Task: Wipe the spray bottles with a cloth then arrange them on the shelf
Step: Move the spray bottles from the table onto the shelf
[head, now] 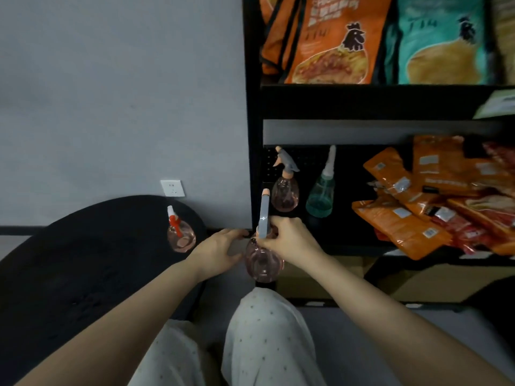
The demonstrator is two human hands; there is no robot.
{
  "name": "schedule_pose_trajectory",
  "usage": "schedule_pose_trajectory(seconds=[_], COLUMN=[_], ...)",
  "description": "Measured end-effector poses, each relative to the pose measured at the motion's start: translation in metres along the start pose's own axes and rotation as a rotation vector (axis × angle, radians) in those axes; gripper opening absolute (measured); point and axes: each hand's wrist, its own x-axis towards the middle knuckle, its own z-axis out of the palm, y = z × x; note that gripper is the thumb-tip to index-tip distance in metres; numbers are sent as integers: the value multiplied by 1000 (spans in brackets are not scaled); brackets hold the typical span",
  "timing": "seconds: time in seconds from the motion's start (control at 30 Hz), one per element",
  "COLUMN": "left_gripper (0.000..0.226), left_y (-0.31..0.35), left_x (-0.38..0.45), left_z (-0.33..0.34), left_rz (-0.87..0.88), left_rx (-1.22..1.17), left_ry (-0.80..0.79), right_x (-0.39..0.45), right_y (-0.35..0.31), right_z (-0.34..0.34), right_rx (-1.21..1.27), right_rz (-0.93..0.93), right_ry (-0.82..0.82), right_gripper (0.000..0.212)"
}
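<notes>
1. Closest up: knees in pale dotted trousers [267, 338], with both bare forearms reaching forward over them.
2. Right hand [289, 240] is curled round the neck of a pink spray bottle [263, 263] with a grey trigger head, holding it upright.
3. Left hand [220, 250] sits just left of that bottle, fingers fairly straight, beside its round body. Can't tell if it's actually touching.
4. Further left of that hand, another pink bottle with a red nozzle [181, 236] stands on the dark round counter [83, 260].
5. Just beyond the right hand, on the black shelf [348, 249]: a pink bottle [284, 195] and a teal bottle [320, 200], side by side.
6. Off to the right, orange snack packets [412, 215] are piled up.
</notes>
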Motion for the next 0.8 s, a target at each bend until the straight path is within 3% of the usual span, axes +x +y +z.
schedule_pose_trajectory(seconds=[0.17, 0.33, 0.8], left_gripper=[44, 39, 48], left_y=[42, 65, 57], left_x=[39, 78, 121], left_z=[17, 25, 43], left_rz=[23, -8, -82], left_rx=[-22, -105, -198], left_ry=[-10, 34, 97], right_x=[11, 39, 101], right_y=[30, 51, 79], right_z=[-32, -46, -27], right_rx=[-8, -17, 20], right_rz=[70, 120, 207], right_ry=[55, 116, 166], right_gripper=[19, 23, 21])
